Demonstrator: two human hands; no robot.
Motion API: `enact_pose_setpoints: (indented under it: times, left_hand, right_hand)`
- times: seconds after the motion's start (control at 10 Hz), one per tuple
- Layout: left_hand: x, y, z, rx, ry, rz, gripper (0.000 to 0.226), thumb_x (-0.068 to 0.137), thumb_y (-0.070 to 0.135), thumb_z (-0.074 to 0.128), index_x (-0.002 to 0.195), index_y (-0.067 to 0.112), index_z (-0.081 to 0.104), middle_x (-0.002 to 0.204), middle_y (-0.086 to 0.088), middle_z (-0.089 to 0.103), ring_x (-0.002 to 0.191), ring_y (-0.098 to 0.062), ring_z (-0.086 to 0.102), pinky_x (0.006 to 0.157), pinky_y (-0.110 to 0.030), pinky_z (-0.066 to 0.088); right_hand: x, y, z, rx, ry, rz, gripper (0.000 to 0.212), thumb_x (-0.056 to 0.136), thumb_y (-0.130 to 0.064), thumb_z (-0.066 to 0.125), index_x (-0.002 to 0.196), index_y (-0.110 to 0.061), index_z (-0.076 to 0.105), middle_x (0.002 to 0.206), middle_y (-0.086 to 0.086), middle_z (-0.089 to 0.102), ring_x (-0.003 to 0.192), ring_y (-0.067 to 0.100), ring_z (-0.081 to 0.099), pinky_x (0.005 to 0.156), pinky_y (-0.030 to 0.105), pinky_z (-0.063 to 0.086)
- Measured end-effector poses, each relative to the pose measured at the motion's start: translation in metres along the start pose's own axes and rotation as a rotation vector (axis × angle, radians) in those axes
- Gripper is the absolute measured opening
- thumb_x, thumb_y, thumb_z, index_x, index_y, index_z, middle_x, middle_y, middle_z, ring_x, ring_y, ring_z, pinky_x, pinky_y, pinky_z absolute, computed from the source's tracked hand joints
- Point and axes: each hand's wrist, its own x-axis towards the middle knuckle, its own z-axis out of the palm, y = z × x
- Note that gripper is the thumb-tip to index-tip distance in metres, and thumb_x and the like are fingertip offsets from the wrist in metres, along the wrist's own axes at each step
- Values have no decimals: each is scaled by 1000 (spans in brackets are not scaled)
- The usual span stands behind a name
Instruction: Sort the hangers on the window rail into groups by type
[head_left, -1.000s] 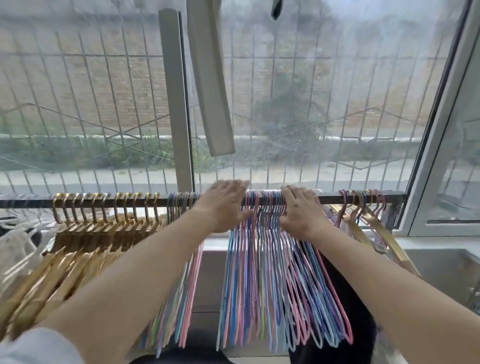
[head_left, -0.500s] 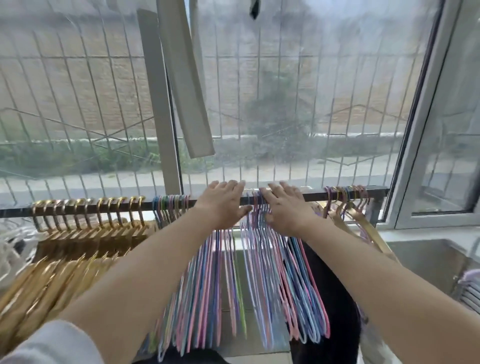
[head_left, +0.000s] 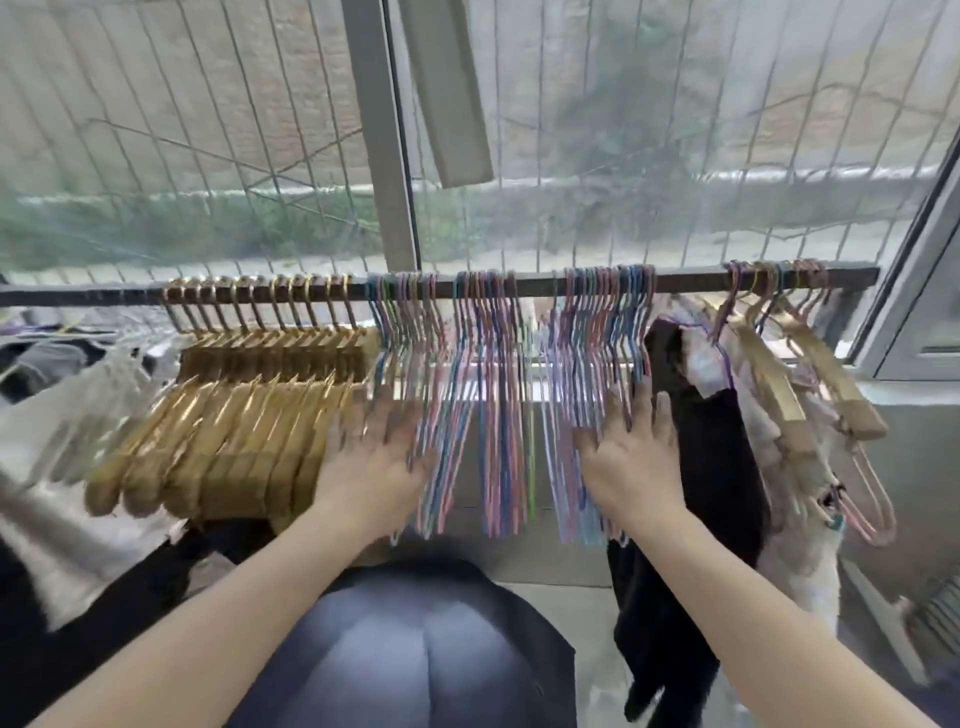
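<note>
- Head view: rail (head_left: 685, 283) runs across the window, above and beyond both hands, with every hanger hooked on it.
- Left hand (head_left: 371, 462) is spread, fingers straight, pressed flat against the lower wires of the coloured wire hangers (head_left: 488, 395); it grips nothing.
- Gold hangers (head_left: 260, 395) hang bunched just to the left of that hand, almost touching its fingers.
- Right hand (head_left: 631, 462) is likewise open, fingers extended against the right-hand bunch of wire hangers (head_left: 597, 364), holding nothing.
- Black garment (head_left: 711, 467) hangs just right of the right hand, touching its edge.
- Farther right of that hand, a mixed cluster of gold and pink hangers (head_left: 779, 364) sits at the rail's end with pale clothing.
- Motion blur softens the fingertips.
</note>
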Motion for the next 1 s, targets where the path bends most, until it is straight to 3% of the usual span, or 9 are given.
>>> enact_pose_setpoints:
  times: [0.1,0.4,0.6,0.7,0.8,0.9,1.0]
  left_hand:
    - [-19,-17,6,26,14,19,69,102,66,5,160,38,-19,173,-5,-11,158,-34,-12,126,-54,-12]
    - [-88,-117,8,25,-56,-88,67,106,60,18,163,38,-10,172,0,-17,158,-26,-17,127,-49,-6]
    - [-133,-175,2,-31,-80,-81,66,107,58,20,163,38,-9,172,-2,-14,158,-27,-16,128,-50,-4]
    - [-169,-208,4,-35,-98,-44,67,107,58,19,163,36,-9,173,-4,-12,158,-29,-14,128,-51,-5]
    - [-195,-239,0,-37,-95,-13,67,108,57,22,165,32,-2,173,-5,-6,159,-29,-9,128,-51,-1]
    - [-224,-274,-23,89,-42,57,55,107,48,37,154,21,41,160,-11,39,149,-34,31,123,-52,25]
    - [-253,-278,-83,9,94,110,31,104,33,42,108,13,66,106,-8,64,99,-28,63,88,-46,55]
  right_hand:
    - [-4,-32,-8,76,-29,65,75,102,-64,9,164,-22,5,169,11,-18,154,36,-22,126,49,-11]
    - [-26,-145,14,199,-118,-1,74,105,-60,19,164,-21,-3,169,12,-19,154,35,-21,120,47,-19]
    - [-65,-223,30,100,-192,-54,69,103,-57,13,163,-22,14,169,21,-3,154,46,-2,124,58,-2]
    - [-101,-256,45,-43,-275,-116,74,95,-52,0,157,-28,33,170,13,11,154,47,-2,118,71,-8]
    - [-145,-280,36,-19,-307,-61,71,100,-59,13,161,-24,22,170,14,8,155,42,5,125,57,10]
    - [-205,-299,21,-36,-358,-30,68,105,-53,35,161,-17,20,167,15,19,154,40,13,125,52,17]
    - [-246,-309,-24,-90,-332,-48,63,104,-47,45,156,-15,30,158,18,32,146,41,29,119,53,30]
